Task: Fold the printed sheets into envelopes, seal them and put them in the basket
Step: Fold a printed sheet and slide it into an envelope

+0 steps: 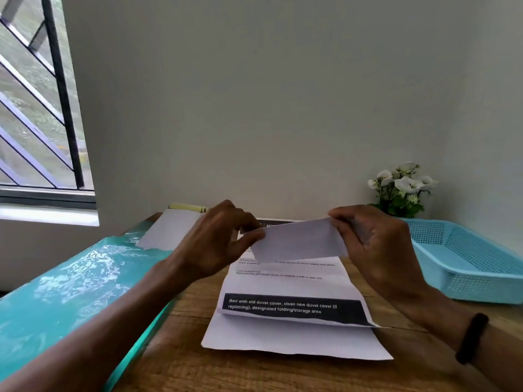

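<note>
A white envelope (pixel 300 241) hangs above the table, held at both ends. My left hand (pixel 218 241) pinches its left end and my right hand (pixel 373 244) grips its right end. Under it lies a printed sheet (pixel 291 290) with its near part folded up, a black text band showing along the fold. A plain white sheet (pixel 294 342) lies beneath, sticking out toward me. The light blue mesh basket (pixel 464 264) stands at the right on the wooden table (pixel 175 360). I cannot tell whether the envelope's flap is open.
A white stack of envelopes or paper (pixel 169 230) lies at the back left, with a yellow object (pixel 186 207) behind it. Teal plastic wrap (pixel 65 295) covers the left side. A pot of white flowers (pixel 402 190) stands by the wall behind the basket.
</note>
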